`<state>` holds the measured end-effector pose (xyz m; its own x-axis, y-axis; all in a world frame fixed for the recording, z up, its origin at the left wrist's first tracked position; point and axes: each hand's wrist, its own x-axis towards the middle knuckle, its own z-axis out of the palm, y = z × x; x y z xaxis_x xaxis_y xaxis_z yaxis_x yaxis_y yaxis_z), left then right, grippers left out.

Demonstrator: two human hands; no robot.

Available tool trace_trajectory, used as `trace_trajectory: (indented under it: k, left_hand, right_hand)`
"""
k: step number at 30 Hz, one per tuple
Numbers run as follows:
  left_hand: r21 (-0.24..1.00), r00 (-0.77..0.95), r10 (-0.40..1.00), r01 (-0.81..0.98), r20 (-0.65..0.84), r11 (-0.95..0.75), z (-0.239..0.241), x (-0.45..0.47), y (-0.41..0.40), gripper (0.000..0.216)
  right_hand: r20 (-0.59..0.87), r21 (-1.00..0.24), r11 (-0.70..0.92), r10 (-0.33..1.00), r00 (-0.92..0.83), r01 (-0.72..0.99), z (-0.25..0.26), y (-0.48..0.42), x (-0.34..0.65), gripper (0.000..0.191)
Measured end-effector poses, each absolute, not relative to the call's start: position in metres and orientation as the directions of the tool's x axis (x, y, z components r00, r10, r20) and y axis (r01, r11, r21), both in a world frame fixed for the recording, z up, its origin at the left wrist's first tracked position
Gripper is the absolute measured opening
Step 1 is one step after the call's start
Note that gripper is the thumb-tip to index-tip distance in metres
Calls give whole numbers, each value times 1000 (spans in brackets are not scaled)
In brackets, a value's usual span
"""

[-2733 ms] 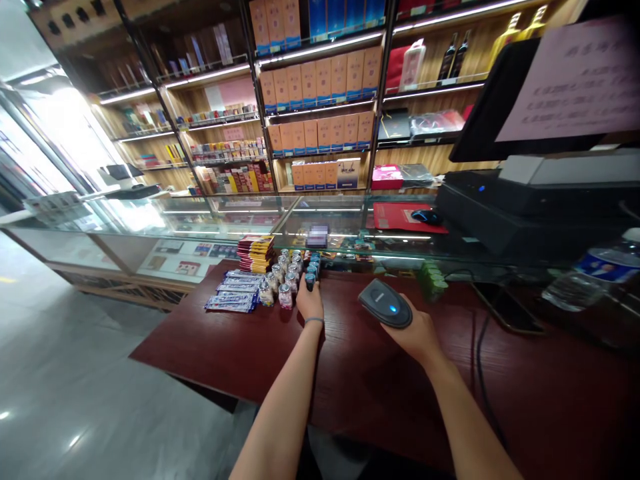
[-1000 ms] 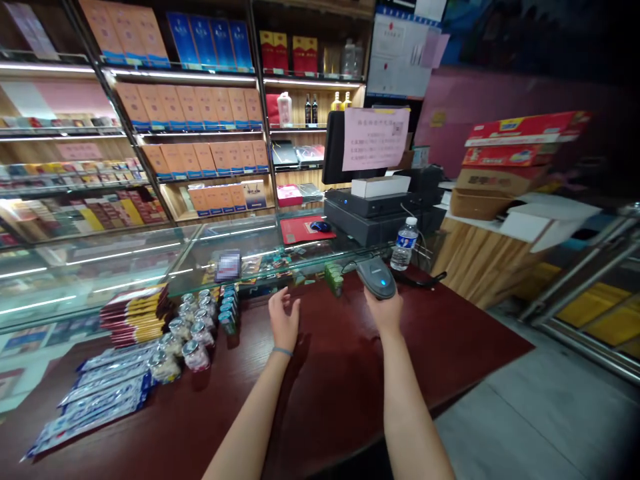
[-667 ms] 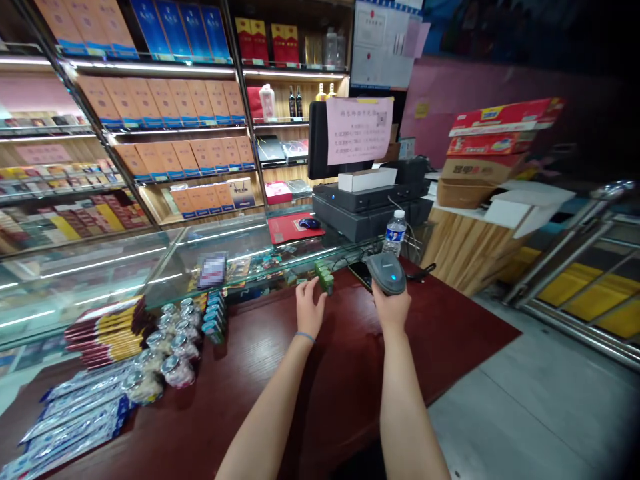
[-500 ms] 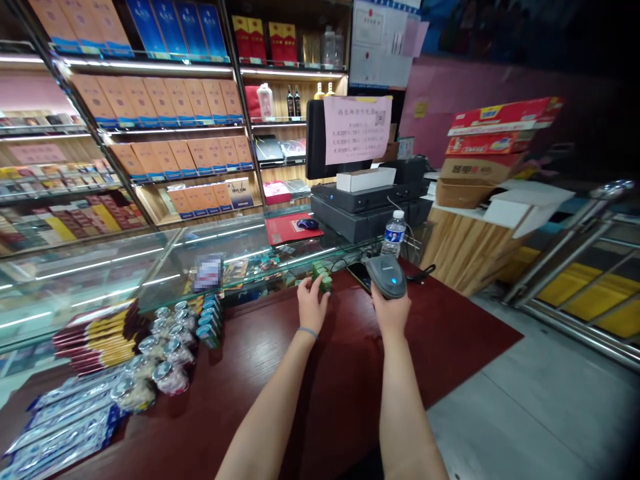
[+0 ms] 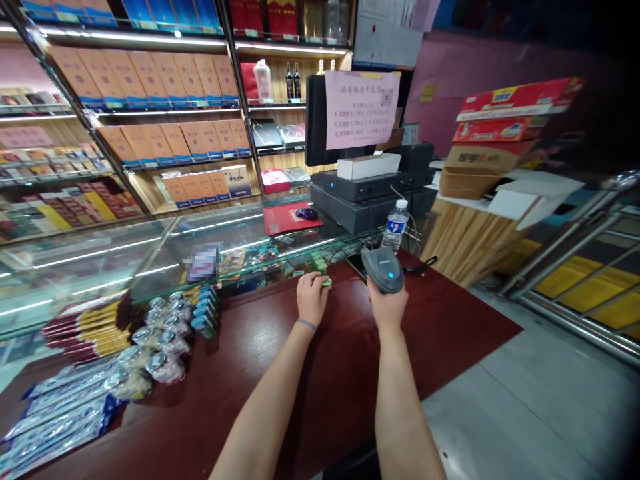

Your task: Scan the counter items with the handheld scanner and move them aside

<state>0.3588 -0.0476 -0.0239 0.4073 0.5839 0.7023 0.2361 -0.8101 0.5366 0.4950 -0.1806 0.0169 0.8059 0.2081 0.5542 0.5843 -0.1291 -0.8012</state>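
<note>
My right hand (image 5: 389,308) is wrapped around the handle of a dark grey barcode scanner (image 5: 384,269), whose blue light glows on top. My left hand (image 5: 311,297) is closed on a small green-topped container (image 5: 327,283); the fingers hide most of it. Just behind stand more small green containers (image 5: 319,260) near the glass edge. A dark phone (image 5: 357,265) lies partly under the scanner. Beyond the scanner a water bottle (image 5: 395,227) with a blue label stands upright.
On the brown tabletop (image 5: 260,373) at left are teal-topped containers (image 5: 205,311), lidded jars (image 5: 167,367), maroon-and-yellow packets (image 5: 90,327) and blue-white packets (image 5: 60,427). A glass display counter (image 5: 150,250) runs behind, with a monitor (image 5: 316,120) and mouse (image 5: 307,213). Metal railing (image 5: 565,247) stands right.
My left fingers have closed on one of the small green containers at the front of its group. My right hand still holds the scanner. The view has tilted slightly downward.
</note>
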Motion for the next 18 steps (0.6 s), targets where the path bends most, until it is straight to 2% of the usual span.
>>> trace_trajectory:
  k: [4,8,13,15,18]
  left_hand:
    - [614,395,615,146,682,-775,-23,353,-50,17]
    - [770,310,734,9,604,-638,-24,334,-51,21]
    - [944,275,909,-191,314,-268,-22,286,-40,33]
    - [954,306,935,-287,181,-91,-21,260,-33,41]
    - [892,381,924,-427,29,149,-19,220,-23,51]
  right_hand:
    - [553,-803,-128,202,808,582,20,-181,492,54]
    - [540,-807,-132,229,810,575,22,-180,490,53]
    - [549,-789,-150,261,794,595,22,-177,485,55]
    - [557,-777,-157,279,782,609,24,-176,482,55]
    - [557,-762,-166,325,764,626,27,-173,474,54]
